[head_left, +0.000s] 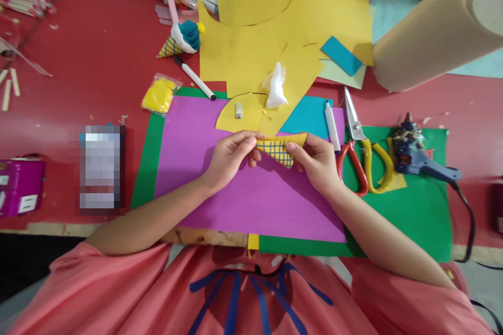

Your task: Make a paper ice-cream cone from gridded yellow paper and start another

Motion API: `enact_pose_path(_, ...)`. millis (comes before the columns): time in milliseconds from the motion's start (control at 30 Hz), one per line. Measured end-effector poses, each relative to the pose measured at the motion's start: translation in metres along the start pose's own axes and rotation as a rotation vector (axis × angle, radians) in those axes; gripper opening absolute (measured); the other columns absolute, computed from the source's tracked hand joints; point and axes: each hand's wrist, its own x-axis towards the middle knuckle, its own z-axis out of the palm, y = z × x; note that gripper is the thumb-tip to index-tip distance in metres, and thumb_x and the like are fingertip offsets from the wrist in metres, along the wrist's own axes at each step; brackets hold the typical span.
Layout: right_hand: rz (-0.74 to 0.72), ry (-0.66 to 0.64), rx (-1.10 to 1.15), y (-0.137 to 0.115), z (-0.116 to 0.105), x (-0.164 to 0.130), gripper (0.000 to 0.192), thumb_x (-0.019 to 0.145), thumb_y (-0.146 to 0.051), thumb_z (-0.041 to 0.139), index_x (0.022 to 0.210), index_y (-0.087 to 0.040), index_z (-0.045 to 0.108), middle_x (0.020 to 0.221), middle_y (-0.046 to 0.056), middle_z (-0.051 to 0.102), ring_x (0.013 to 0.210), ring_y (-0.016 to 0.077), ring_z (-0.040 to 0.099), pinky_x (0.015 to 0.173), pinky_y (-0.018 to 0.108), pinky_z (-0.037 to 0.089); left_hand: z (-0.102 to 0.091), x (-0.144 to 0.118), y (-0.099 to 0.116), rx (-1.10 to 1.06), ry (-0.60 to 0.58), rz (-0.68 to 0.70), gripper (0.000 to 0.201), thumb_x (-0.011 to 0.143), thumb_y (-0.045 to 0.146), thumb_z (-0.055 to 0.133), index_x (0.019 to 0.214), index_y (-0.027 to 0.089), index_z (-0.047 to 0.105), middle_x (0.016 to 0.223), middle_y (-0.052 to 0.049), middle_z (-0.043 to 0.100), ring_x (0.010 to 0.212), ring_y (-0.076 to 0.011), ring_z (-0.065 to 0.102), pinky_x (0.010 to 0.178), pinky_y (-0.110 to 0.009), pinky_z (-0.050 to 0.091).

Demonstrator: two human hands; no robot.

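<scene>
Between my two hands is a small yellow paper cone (276, 151) with a dark blue grid drawn on it. Its narrow end is pinched by the thumb and fingers of my left hand (231, 156). At the wider end, my right hand (314, 158) presses its thumb on the gridded side, with the fingers behind. The cone is held above a purple sheet (243, 199). Just beyond it lie yellow paper pieces (271, 36), a small white eraser-like block (239, 111) and a lump of white clay in clear plastic (277, 89).
Scissors (356, 131) with red and yellow handles and a blue glue gun (424, 162) lie on the right over a green sheet (408, 225). A finished ice cream cone craft (183, 39), a marker (198, 80) and bagged yellow clay (159, 95) sit left. A paper roll (428, 31) is at back right.
</scene>
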Motion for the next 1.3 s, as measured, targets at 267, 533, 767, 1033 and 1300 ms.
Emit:
enact_pose_path(267, 0.03, -0.013, 0.016, 0.003, 0.002, -0.002, 0.028, 0.077, -0.045, 0.073, 0.08, -0.017, 0.068, 0.071, 0.002, 0.066, 0.063, 0.0131, 0.061, 0.056, 0.026, 0.052, -0.002, -0.001, 0.003, 0.14, -0.051, -0.02, 0.026, 0.087, 0.04, 0.062, 0.099, 0.017, 0.066, 0.061, 0.001, 0.068, 0.047, -0.0075, 0.06, 0.045, -0.016, 0.045)
enact_pose_path(533, 0.034, -0.12, -0.028, 0.005, -0.003, -0.004, 0.025, 0.075, -0.039, 0.075, 0.087, -0.017, 0.071, 0.08, 0.003, 0.07, 0.067, 0.0137, 0.063, 0.058, 0.026, 0.052, 0.0, -0.003, 0.006, 0.154, -0.08, -0.052, 0.021, 0.086, 0.036, 0.062, 0.091, 0.016, 0.063, 0.058, 0.001, 0.067, 0.045, -0.0082, 0.061, 0.043, -0.016, 0.044)
enact_pose_path(767, -0.011, -0.135, -0.111, 0.005, -0.001, -0.006, 0.024, 0.079, -0.037, 0.072, 0.092, -0.017, 0.072, 0.082, 0.004, 0.071, 0.07, 0.0151, 0.064, 0.061, 0.027, 0.053, 0.001, -0.004, 0.006, 0.098, -0.088, -0.067, 0.02, 0.088, 0.034, 0.054, 0.091, 0.016, 0.062, 0.058, 0.001, 0.066, 0.047, -0.0098, 0.061, 0.043, -0.018, 0.045)
enact_pose_path(1033, -0.092, -0.046, -0.187, 0.004, 0.003, -0.011, 0.014, 0.081, -0.031, 0.069, 0.088, -0.019, 0.072, 0.084, 0.003, 0.074, 0.073, 0.0152, 0.067, 0.065, 0.028, 0.053, 0.0, -0.002, 0.009, 0.145, -0.111, -0.071, 0.022, 0.085, 0.037, 0.061, 0.095, 0.017, 0.062, 0.059, 0.001, 0.066, 0.047, -0.0086, 0.061, 0.042, -0.015, 0.042)
enact_pose_path(1300, -0.076, -0.061, -0.177, 0.005, 0.002, -0.011, 0.016, 0.081, -0.029, 0.07, 0.094, -0.021, 0.073, 0.089, 0.002, 0.075, 0.075, 0.014, 0.067, 0.067, 0.027, 0.053, 0.0, -0.002, 0.01, 0.143, -0.095, -0.067, 0.014, 0.084, 0.029, 0.061, 0.086, 0.016, 0.063, 0.053, 0.002, 0.065, 0.041, -0.0078, 0.058, 0.038, -0.015, 0.042)
